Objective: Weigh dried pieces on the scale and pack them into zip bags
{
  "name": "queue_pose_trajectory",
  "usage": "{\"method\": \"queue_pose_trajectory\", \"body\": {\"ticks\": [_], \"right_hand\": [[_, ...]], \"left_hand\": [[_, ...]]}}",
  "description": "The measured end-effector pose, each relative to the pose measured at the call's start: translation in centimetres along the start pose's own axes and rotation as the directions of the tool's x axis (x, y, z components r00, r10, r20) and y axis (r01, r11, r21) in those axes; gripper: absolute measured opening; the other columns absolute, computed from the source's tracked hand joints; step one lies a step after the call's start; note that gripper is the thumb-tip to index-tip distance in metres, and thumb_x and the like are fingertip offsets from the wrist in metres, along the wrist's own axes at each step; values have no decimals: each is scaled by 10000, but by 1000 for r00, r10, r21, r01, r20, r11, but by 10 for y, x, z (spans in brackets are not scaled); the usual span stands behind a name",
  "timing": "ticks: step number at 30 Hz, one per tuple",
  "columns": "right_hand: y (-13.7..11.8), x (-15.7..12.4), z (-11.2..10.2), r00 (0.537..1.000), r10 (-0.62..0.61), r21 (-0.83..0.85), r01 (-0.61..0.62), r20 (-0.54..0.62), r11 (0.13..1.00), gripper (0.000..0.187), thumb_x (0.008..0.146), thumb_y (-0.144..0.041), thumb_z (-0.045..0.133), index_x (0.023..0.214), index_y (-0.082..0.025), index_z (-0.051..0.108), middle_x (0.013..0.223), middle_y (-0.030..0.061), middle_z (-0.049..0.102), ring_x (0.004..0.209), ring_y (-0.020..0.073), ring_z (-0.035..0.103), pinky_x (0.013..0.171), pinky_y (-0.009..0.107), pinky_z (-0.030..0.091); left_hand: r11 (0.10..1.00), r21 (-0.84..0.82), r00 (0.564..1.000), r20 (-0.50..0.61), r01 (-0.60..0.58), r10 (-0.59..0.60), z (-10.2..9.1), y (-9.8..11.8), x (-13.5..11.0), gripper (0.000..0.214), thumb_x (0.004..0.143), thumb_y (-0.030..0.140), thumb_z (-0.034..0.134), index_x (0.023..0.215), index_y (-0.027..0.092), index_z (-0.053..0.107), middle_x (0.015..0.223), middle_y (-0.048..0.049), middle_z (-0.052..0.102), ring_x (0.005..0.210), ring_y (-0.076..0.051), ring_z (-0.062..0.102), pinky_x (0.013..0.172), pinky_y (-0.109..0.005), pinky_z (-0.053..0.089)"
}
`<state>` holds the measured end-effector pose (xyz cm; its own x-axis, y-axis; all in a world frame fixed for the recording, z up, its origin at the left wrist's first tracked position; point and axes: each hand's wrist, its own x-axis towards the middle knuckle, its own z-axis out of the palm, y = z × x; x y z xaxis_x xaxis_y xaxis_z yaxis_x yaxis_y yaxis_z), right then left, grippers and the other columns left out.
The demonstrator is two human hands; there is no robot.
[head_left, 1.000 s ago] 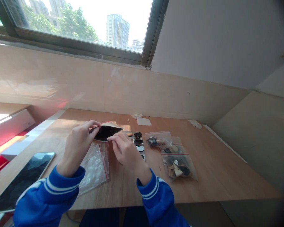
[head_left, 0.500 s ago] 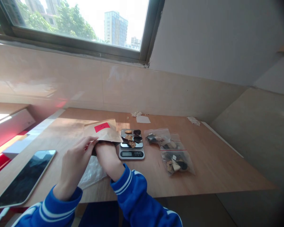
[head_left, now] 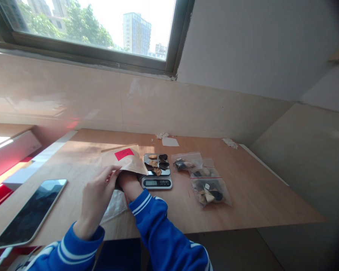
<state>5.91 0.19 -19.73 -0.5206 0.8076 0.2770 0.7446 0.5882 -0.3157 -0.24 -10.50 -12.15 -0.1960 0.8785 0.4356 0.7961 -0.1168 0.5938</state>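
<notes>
A brown paper bag [head_left: 130, 162] with a red label faces away from me, its mouth toward me. My left hand [head_left: 100, 188] pinches the edge of that mouth between thumb and fingers. Inside the bag, the fingers of my right hand [head_left: 129, 183] are hidden; only the wrist and back of the hand show. Just right of the bag stands a small digital scale [head_left: 157, 183], its display lit but too small to read. Several dried brown and dark slices [head_left: 157, 171] lie on its metal plate. Under my wrists is a clear plastic bag [head_left: 115, 206].
Several zip bags with dried pieces [head_left: 210, 192] lie right of the scale. A smartphone [head_left: 31, 212] with a white cable rests at the left. White paper [head_left: 170, 142] and crumpled tissue [head_left: 230, 143] are near the wall.
My right hand has gone deeper into the paper bag. My left hand and the bag have shifted slightly to the right. The slices on the scale look the same.
</notes>
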Motion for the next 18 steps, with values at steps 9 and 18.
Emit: {"method": "queue_pose_trajectory", "body": {"ticks": [9,18], "right_hand": [[-13,-34,-56,999,-34,-180,34,3,983,273,919,-129,472,1168,-100,581,1219,141,624,1141,254,580,1049,404,418],[-17,-72,-96,986,-165,-197,165,14,967,296,918,-57,425,1175,-108,562,1064,125,634,830,201,656,655,281,551]], "left_hand": [[1000,0,999,-22,-28,28,-3,8,5,278,906,420,456,989,263,671,915,-9,715,707,-158,651,635,-237,440],[1000,26,1000,4,-8,8,-6,12,13,293,911,432,441,1011,282,672,915,-6,715,758,-179,658,660,-249,444]]}}
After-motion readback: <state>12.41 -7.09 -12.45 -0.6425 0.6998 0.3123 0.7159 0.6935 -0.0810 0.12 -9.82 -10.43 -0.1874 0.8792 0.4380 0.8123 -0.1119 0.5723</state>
